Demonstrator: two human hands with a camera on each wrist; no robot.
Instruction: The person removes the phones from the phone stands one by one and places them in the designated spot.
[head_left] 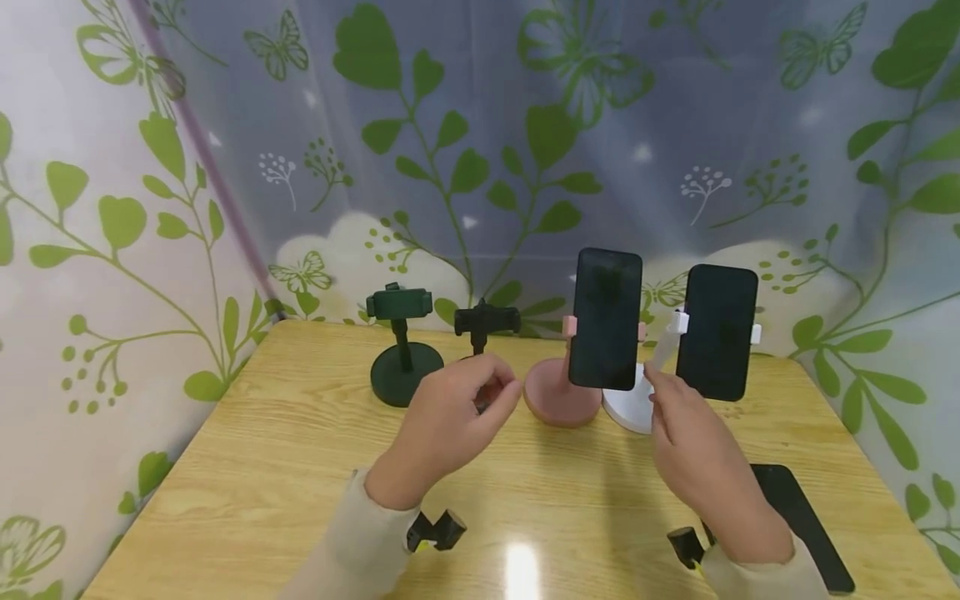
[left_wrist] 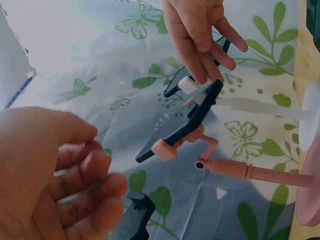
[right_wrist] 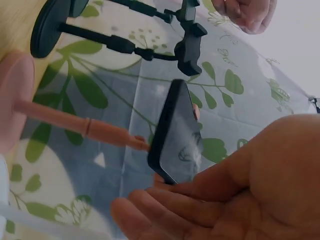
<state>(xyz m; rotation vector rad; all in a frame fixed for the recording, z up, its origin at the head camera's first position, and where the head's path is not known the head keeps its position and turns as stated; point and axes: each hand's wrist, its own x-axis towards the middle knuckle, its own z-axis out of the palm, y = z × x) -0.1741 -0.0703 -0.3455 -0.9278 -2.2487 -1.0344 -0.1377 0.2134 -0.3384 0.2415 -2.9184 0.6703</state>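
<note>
My left hand (head_left: 453, 421) hovers above the table with loosely curled fingers and nothing in its grasp. Behind it stands a black phone stand (head_left: 487, 318), its base partly hidden by the hand. A pink phone stand (head_left: 561, 404) clamps a dark phone (head_left: 606, 321) upright. To its right, a white phone stand (head_left: 624, 410) holds another dark phone (head_left: 716, 333). My right hand (head_left: 697, 450) is raised in front of the white stand with fingers extended, holding nothing. In the left wrist view, the right hand (left_wrist: 195, 32) appears near both phones; whether it touches either, I cannot tell.
A dark green phone stand (head_left: 401, 379) stands at the back left of the wooden table (head_left: 285, 467). A third dark phone (head_left: 806, 521) lies flat at the right, partly under my right forearm. Leaf-patterned cloth (head_left: 465, 125) hangs behind and at both sides.
</note>
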